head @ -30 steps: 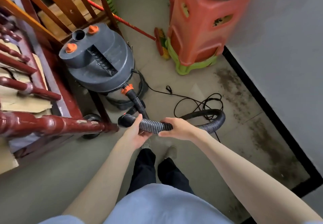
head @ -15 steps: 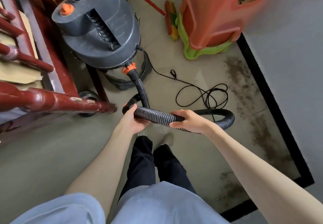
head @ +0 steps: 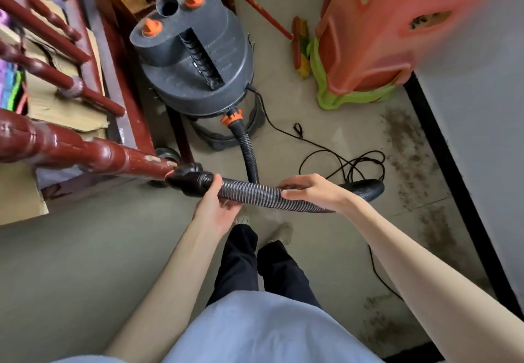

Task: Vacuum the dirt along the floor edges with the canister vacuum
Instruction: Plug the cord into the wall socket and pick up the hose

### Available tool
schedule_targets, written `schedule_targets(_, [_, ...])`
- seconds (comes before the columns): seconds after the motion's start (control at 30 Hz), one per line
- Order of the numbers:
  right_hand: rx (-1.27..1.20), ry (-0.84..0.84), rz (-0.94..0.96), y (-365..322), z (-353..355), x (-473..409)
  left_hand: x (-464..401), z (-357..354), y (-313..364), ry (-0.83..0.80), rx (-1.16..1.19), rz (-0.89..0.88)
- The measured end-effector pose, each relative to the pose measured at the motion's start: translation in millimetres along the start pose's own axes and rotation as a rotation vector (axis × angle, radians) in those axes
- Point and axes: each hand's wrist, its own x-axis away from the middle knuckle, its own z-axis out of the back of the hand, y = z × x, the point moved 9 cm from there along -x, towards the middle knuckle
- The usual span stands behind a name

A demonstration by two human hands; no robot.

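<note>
Canister vacuum (head: 198, 79) sits at the floor's far edge, by the red wood rail (head: 85, 150). Dirt (head: 408, 158) streaks the floor's right edge along the black skirting. Hose (head: 255, 192) held level: left hand (head: 218, 206) wrapped under it near the cuff, right hand (head: 312, 189) draped over, fingers loosely curled. Swing the open end right and low to the dirt w/o kinking; mind the cord (head: 340, 161). No legible writing.

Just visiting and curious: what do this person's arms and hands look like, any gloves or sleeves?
No gloves: the left hand and right hand are bare, with no rings, watch or markings visible. Both forearms are uncovered; no sleeves show. Below them are a light blue top and dark trousers.
</note>
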Motion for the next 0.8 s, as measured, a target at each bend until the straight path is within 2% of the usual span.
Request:
schedule_targets(0.17, [-0.192,0.085,0.019,-20.3,17.1,21.3,43.2,-44.8,-11.4,-0.143,-0.149,-0.037])
schedule_targets(0.3, [-0.372,0.319,0.040,-35.4,59.1,36.2,71.4,-78.9,-23.0,-0.214,-0.363,-0.135])
schedule_targets(0.4, [-0.413,0.407,0.068,-48.7,91.1,48.2,86.4,-88.8,-33.6,-0.230,-0.476,-0.154])
schedule_targets(0.6, [-0.298,0.291,0.015,-74.3,95.0,46.6,107.4,-101.0,-55.4,-0.300,-0.673,-0.195])
schedule_targets(0.67, [-0.357,0.265,-0.001,-78.5,88.5,44.3,114.0,-111.4,-63.2,-0.348,-0.750,-0.221])
schedule_targets(0.8, [-0.557,0.329,-0.010,-74.2,93.6,45.7,125.7,-126.9,-77.9,-0.437,-0.862,-0.242])
